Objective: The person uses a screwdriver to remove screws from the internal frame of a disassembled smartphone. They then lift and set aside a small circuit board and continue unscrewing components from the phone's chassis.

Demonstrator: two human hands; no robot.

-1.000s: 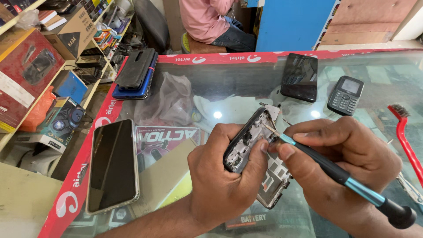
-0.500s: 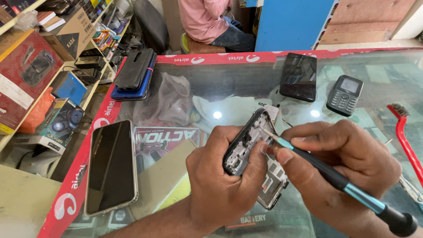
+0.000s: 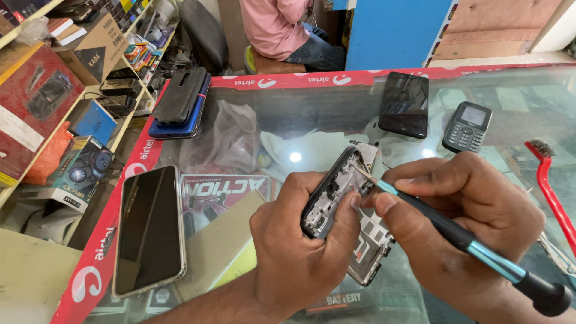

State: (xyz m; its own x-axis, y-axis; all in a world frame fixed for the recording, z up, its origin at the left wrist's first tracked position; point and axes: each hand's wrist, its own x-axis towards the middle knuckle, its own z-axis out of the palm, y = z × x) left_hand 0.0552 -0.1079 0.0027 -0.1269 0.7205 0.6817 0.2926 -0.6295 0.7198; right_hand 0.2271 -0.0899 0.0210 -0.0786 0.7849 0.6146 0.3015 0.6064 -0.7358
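Observation:
My left hand (image 3: pixel 300 252) grips an opened phone frame (image 3: pixel 333 195) tilted on its edge, its bare inner parts facing right. My right hand (image 3: pixel 474 228) holds a black and teal screwdriver (image 3: pixel 462 240) like a pen, its tip touching the upper inside of the frame. Behind the frame, a second flat phone part (image 3: pixel 372 252) lies on the glass counter (image 3: pixel 312 120), partly hidden by my fingers.
A large smartphone (image 3: pixel 150 228) lies screen-up at the counter's left. Stacked phone covers (image 3: pixel 180 102), a dark smartphone (image 3: pixel 405 103), a keypad phone (image 3: pixel 468 126) and a red brush (image 3: pixel 549 180) lie around. A seated person (image 3: pixel 282 30) is beyond the counter. Shelves with boxes (image 3: pixel 48 108) stand left.
The screwdriver tip has shifted slightly along the frame's upper inside. Both hands stay almost in the same place.

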